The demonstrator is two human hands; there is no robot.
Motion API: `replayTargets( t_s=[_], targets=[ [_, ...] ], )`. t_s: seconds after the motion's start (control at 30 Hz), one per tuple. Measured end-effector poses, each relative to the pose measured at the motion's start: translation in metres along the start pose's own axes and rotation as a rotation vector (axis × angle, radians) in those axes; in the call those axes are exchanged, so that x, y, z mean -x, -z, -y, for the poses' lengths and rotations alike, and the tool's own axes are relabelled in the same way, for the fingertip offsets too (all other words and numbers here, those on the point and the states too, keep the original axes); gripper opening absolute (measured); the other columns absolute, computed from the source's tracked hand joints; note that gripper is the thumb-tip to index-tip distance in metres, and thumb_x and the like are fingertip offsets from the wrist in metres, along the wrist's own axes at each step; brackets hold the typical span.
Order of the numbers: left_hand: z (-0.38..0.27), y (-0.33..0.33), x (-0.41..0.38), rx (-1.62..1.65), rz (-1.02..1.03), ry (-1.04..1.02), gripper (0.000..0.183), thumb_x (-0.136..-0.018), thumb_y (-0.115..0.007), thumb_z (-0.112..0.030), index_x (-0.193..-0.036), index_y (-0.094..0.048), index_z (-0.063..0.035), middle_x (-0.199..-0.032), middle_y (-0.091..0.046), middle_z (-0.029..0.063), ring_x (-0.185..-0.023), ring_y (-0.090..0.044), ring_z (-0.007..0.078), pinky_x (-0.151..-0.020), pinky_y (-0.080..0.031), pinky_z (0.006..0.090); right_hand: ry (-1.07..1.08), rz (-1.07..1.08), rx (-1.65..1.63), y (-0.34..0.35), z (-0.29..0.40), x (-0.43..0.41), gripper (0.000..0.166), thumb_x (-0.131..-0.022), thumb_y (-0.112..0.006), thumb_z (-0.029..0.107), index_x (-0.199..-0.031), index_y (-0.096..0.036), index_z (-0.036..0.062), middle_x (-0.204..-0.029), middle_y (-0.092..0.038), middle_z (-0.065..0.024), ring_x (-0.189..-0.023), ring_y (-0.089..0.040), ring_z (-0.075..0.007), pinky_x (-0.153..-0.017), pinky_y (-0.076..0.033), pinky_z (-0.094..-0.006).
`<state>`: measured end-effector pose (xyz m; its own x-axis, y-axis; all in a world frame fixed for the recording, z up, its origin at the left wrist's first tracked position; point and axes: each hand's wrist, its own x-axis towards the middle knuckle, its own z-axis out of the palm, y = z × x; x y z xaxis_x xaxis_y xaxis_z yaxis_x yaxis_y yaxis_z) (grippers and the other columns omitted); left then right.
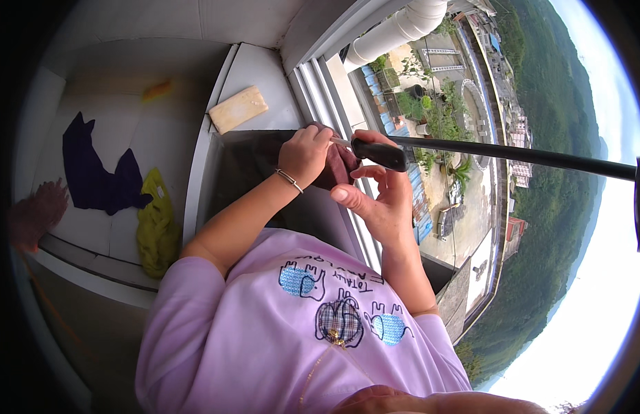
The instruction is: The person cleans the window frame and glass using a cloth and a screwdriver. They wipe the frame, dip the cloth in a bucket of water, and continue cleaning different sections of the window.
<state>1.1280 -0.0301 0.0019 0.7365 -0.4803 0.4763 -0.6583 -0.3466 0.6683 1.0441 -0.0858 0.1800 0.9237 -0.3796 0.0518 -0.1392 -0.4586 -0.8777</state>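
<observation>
Near the window frame my left hand [305, 155] is closed, its fingertips at the end of the pale shaft of a black-handled tool [379, 154]. A maroon cloth [336, 164] lies bunched under and beside this hand; whether the fingers also hold it is hidden. Behind the tool's handle is my right hand [384, 199], fingers curved and thumb held apart, pointing left. How firmly it touches the handle cannot be told. A long black pole [511, 154] runs right from near the handle to a black part at the picture's edge.
A cream-coloured block [238, 109] rests on the pale ledge beside the window track [325, 111]. On the left, a dark purple cloth [102, 176] and a yellow-green cloth [157, 227] lie on a tiled surface. Outside, a white pipe [397, 36], potted plants and a courtyard show far below.
</observation>
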Motion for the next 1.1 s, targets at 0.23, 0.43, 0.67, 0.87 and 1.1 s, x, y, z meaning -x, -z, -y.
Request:
replayTargets(
  t_s=[0.23, 0.43, 0.67, 0.87, 1.1],
  targets=[
    [0.003, -0.003, 0.001, 0.308, 0.009, 0.294, 0.011, -0.079, -0.061, -0.010, -0.088, -0.055, -0.0080, -0.078, -0.060, 0.0148, -0.074, -0.060, 0.0361, -0.063, -0.049, 0.0434, 0.029, -0.373, 0.039, 0.036, -0.016, 0.051, 0.017, -0.077, -0.067, -0.002, -0.091, -0.058, -0.0013, -0.081, -0.066, -0.0081, -0.066, -0.061, -0.0124, -0.065, -0.049, -0.0229],
    [-0.002, -0.007, -0.012, 0.207, 0.073, 0.350, 0.005, -0.075, -0.059, -0.010, -0.078, -0.055, -0.0077, -0.073, -0.060, 0.0133, -0.071, -0.060, 0.0347, -0.064, -0.049, 0.0432, -0.042, -0.593, 0.301, 0.065, -0.076, 0.121, 0.010, -0.073, -0.071, 0.002, -0.079, -0.064, 0.0010, -0.072, -0.064, -0.0047, -0.062, -0.056, -0.0079, -0.061, -0.045, -0.0216],
    [-0.010, -0.005, -0.025, 0.037, 0.169, 0.618, 0.033, -0.073, -0.061, -0.018, -0.099, -0.044, -0.0058, -0.085, -0.062, 0.0186, -0.082, -0.060, 0.0382, -0.072, -0.048, 0.0446, 0.096, -0.712, 0.040, 0.047, -0.082, 0.135, 0.010, -0.076, -0.066, -0.004, -0.084, -0.061, -0.0011, -0.080, -0.066, -0.0103, -0.071, -0.064, -0.0135, -0.066, -0.050, -0.0236],
    [-0.022, 0.006, -0.049, -0.080, 0.302, 0.772, 0.049, -0.071, -0.064, -0.019, -0.111, -0.046, 0.0012, -0.106, -0.060, 0.0242, -0.101, -0.058, 0.0380, -0.087, -0.047, 0.0408, 0.118, -0.705, -0.058, 0.043, -0.089, 0.145, 0.010, -0.075, -0.070, 0.001, -0.081, -0.063, 0.0009, -0.074, -0.064, -0.0070, -0.065, -0.058, -0.0094, -0.062, -0.046, -0.0209],
    [-0.017, 0.000, -0.049, -0.085, 0.321, 0.793, 0.041, -0.072, -0.062, -0.017, -0.109, -0.056, -0.0003, -0.113, -0.058, 0.0218, -0.107, -0.056, 0.0354, -0.091, -0.046, 0.0392, 0.047, -0.707, -0.606, 0.023, -0.125, 0.115, 0.012, -0.082, -0.064, 0.002, -0.089, -0.056, -0.0034, -0.088, -0.061, -0.0139, -0.080, -0.063, -0.0210, -0.077, -0.056, -0.0360]
  ],
)
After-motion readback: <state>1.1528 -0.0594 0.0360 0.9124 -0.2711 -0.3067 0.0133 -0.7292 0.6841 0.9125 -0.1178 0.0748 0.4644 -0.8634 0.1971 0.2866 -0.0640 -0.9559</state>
